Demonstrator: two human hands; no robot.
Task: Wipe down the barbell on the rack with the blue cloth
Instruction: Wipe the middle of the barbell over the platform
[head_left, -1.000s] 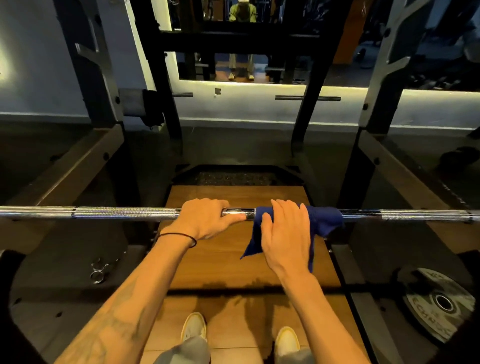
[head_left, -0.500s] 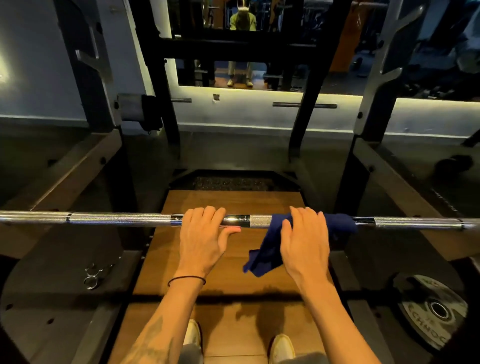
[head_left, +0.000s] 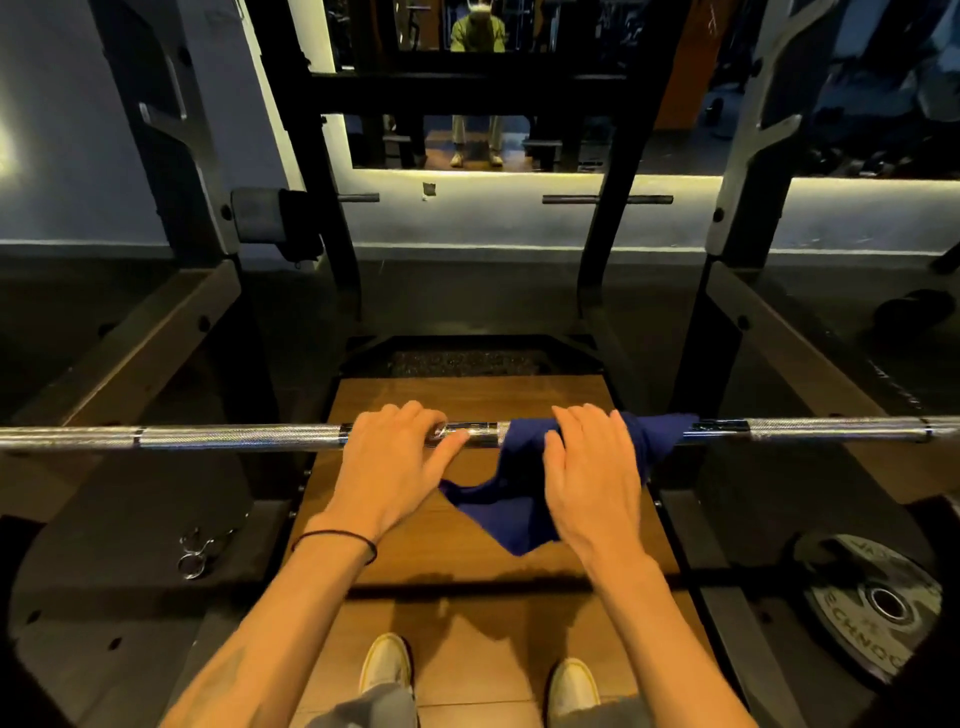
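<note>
I see the barbell (head_left: 234, 437) lying level across the rack (head_left: 171, 171), spanning the view from left to right in front of me. The left hand (head_left: 387, 467) rests on the bar near its middle, fingers curled over the top and thumb stretched along the smooth centre section. The right hand (head_left: 592, 473) sits just beside it to the right, fingers curled over the blue cloth (head_left: 511, 499), which is draped over the bar. The cloth is pressed against the bar under that hand; part of it sticks out to the right of the fingers, and a loose corner hangs below, between the two wrists. Bare bar shows between the hands. A weight plate (head_left: 872, 608) lies on the floor at lower right.
</note>
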